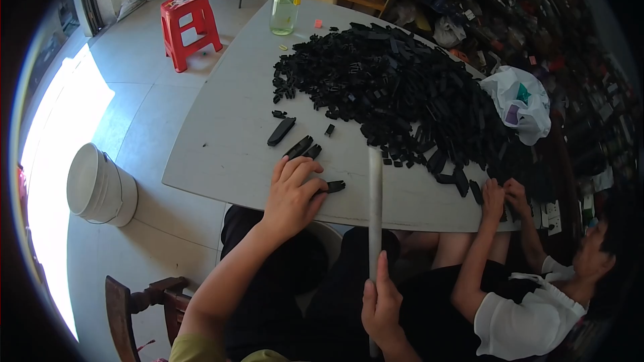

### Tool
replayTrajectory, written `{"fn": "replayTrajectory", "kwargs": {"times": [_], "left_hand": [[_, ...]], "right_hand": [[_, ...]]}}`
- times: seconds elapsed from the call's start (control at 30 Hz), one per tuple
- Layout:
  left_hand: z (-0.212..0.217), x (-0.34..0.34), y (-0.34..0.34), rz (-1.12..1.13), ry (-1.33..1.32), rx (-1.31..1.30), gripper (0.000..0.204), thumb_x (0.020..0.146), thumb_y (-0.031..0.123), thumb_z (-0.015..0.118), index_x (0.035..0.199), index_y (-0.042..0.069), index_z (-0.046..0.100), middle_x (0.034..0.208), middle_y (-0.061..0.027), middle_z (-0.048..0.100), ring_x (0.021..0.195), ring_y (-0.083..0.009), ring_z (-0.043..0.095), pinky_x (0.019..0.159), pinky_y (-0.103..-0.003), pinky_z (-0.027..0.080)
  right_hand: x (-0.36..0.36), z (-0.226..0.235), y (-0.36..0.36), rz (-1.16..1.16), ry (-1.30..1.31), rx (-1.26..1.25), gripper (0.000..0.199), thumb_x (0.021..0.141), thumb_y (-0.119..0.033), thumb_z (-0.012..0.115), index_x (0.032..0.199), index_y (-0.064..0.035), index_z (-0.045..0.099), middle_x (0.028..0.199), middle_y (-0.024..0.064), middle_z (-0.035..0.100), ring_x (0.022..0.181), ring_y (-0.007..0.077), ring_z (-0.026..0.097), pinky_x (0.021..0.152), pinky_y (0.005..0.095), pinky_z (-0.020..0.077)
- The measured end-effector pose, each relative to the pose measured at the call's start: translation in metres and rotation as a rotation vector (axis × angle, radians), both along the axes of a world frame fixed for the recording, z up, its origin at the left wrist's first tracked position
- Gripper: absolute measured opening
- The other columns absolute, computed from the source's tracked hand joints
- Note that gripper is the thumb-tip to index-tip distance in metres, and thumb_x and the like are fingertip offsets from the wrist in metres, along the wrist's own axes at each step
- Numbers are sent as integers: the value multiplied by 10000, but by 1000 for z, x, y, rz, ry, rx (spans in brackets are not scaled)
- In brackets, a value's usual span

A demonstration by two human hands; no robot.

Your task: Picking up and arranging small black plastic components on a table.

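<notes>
We see a pale grey surface point(221, 141) carrying a broad heap of black plastic parts point(409, 87), which covers its right half and lies between us and the white plastic bag point(523, 104) at the far right edge. A white bucket point(100, 188) and a red stool point(188, 27) stand on the floor to the left. A green bottle point(285, 3) stands at the far edge. Our right hand point(382, 302) is closed around a long white rod point(374, 194) that rises over the near edge. Our left hand point(292, 194) presses flat on a small black piece point(333, 187); loose black strips point(288, 135) lie just beyond. Another person's hands point(503, 198) touch the heap at right.
</notes>
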State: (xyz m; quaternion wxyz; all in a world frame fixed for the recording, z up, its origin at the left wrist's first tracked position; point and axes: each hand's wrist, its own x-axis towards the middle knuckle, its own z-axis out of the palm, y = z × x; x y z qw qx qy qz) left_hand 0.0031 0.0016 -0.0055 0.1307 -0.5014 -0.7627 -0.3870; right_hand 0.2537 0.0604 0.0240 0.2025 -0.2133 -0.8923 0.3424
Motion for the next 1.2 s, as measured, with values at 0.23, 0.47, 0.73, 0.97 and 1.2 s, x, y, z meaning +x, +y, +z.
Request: {"fn": "replayTrajectory", "kwargs": {"times": [0.23, 0.47, 0.73, 0.97, 1.2], "left_hand": [[-2, -3, -3, -48, -39, -22, 139, 720, 113, 735, 827, 134, 649, 995, -5, 612, 1140, -247, 533, 1081, -479, 280], [-6, -3, 1, 235, -94, 225, 235, 733, 164, 730, 941, 77, 663, 1198, -136, 530, 1180, -352, 467, 1059, -495, 293], [-5, -2, 9, 326, -50, 68, 270, 734, 81, 717, 996, 93, 649, 1196, -101, 531, 1185, -325, 456, 1053, -472, 303], [-1, -2, 1, 24, -46, 3, 233, 736, 95, 717, 956, 134, 650, 975, 1, 605, 1056, -217, 543, 1061, -483, 301], [-1, -5, -1, -18, -79, -14, 225, 747, 84, 708, 960, 126, 648, 962, -8, 616, 1023, -210, 559, 1057, -475, 307]], "right_hand": [[-6, 0, 8, -14, -157, -188, 608, 957, -54, 500, 1514, -68, 255, 718, 87, 532, 613, 162, 559, 580, 291, 473], [8, -11, 11, -33, -46, -156, 601, 946, -30, 479, 1508, -66, 268, 645, 8, 505, 531, 66, 510, 488, 207, 434], [15, -14, 6, -31, -139, -240, 589, 956, -62, 511, 1499, -46, 287, 681, 42, 512, 583, 104, 517, 549, 248, 440], [-6, 6, 9, 7, 4, -30, 614, 944, -52, 528, 1502, -48, 270, 871, 154, 626, 719, 232, 640, 640, 333, 529], [-13, 0, 18, 54, -203, -68, 619, 940, -56, 533, 1501, -56, 270, 847, 173, 641, 732, 276, 664, 672, 355, 550]]}}
